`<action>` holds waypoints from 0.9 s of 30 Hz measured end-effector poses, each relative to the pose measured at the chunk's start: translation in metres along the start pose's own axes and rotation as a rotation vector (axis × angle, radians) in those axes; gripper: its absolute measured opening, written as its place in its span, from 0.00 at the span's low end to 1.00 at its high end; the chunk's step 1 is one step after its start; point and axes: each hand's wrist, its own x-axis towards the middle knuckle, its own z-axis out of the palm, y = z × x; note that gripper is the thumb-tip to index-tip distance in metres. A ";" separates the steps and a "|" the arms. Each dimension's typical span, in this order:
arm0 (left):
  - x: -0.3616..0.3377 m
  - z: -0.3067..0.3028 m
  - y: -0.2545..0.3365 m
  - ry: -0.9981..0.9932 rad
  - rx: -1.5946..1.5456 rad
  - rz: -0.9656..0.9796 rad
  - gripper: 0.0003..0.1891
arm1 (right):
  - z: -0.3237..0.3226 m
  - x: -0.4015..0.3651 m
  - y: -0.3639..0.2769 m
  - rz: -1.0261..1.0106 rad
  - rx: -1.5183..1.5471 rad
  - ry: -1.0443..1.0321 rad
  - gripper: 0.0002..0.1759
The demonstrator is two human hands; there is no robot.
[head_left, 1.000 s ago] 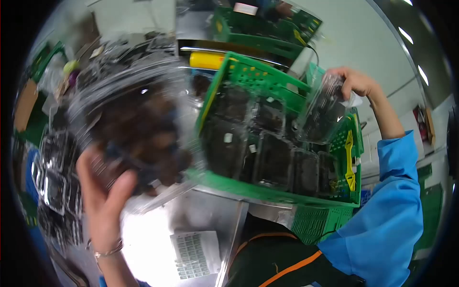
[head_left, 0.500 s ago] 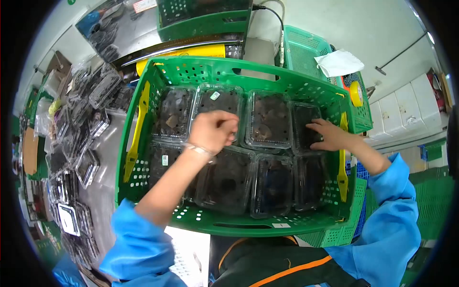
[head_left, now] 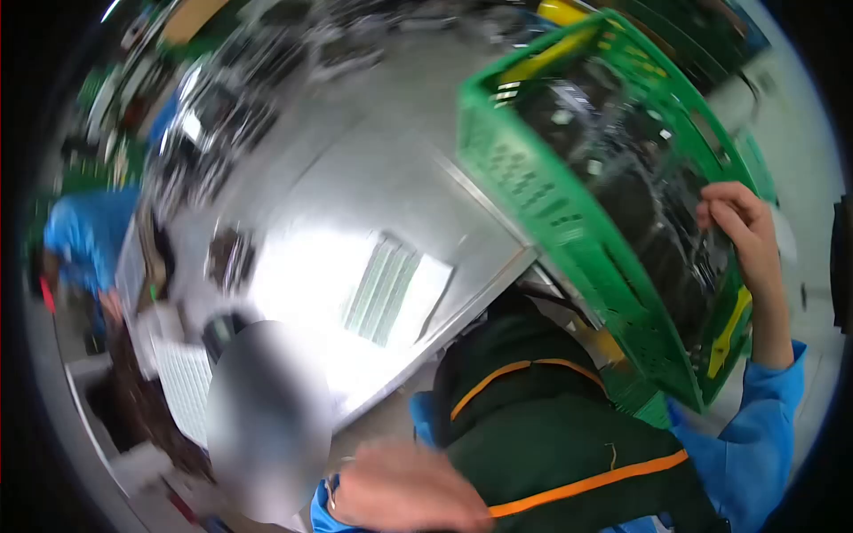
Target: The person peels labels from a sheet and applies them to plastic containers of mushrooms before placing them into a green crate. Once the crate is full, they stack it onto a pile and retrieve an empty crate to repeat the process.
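Note:
My left hand [head_left: 409,487] is low in front of my dark apron, smeared by motion, and its fingers do not show clearly. My right hand [head_left: 745,231] reaches over the right end of the green crate [head_left: 542,200], fingers loosely bent and apart, with the fingertips right at the clear plastic containers. Clear lidded containers with dark contents [head_left: 635,200] fill the crate; several carry small white labels. The crate appears tilted in this view, at the corner of the metal table.
A sheet of label strips [head_left: 391,289] lies on the metal table [head_left: 329,169]. A blurred grey rounded thing [head_left: 267,426] stands near the table's front edge. Clear containers [head_left: 222,124] are heaped at the back left. A person in a blue sleeve [head_left: 93,235] is at far left.
The view has swung left toward the table, so the crate now appears at the right. My left hand has left the containers and come down before my body; my right hand remains at the crate.

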 end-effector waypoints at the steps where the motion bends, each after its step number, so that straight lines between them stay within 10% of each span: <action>1: -0.040 0.011 -0.008 0.453 0.182 -0.143 0.07 | 0.021 0.004 -0.018 -0.027 -0.024 -0.070 0.10; 3: -0.102 0.020 -0.039 1.169 0.176 -0.670 0.09 | 0.070 0.004 -0.055 -0.062 -0.096 -0.226 0.10; 7: -0.240 0.046 -0.139 1.584 -0.084 -0.782 0.12 | 0.185 -0.026 -0.090 -0.561 -0.393 -0.622 0.10; 9: -0.275 0.055 -0.203 1.818 0.170 -0.464 0.14 | 0.242 -0.054 -0.072 -0.713 -0.276 -0.785 0.10; 12: -0.282 0.033 -0.209 2.011 0.607 -0.503 0.19 | 0.303 -0.083 -0.045 -0.829 -0.385 -0.840 0.09; 16: -0.292 0.019 -0.192 1.441 0.084 -0.546 0.11 | 0.334 -0.092 -0.040 -0.527 -0.275 -0.641 0.11; 19: -0.231 0.016 -0.108 1.174 0.330 -0.557 0.10 | 0.327 -0.092 -0.039 -0.453 -0.256 -0.642 0.11; 21: -0.213 -0.029 -0.088 1.095 0.640 -0.647 0.13 | 0.323 -0.104 -0.034 -0.382 -0.205 -0.679 0.11; 24: -0.196 -0.104 -0.141 1.266 1.260 -0.247 0.17 | 0.326 -0.131 -0.024 -0.481 -0.258 -0.743 0.11; 27: -0.181 -0.144 -0.175 1.330 1.359 -0.496 0.17 | 0.326 -0.135 -0.030 -0.585 -0.254 -0.784 0.13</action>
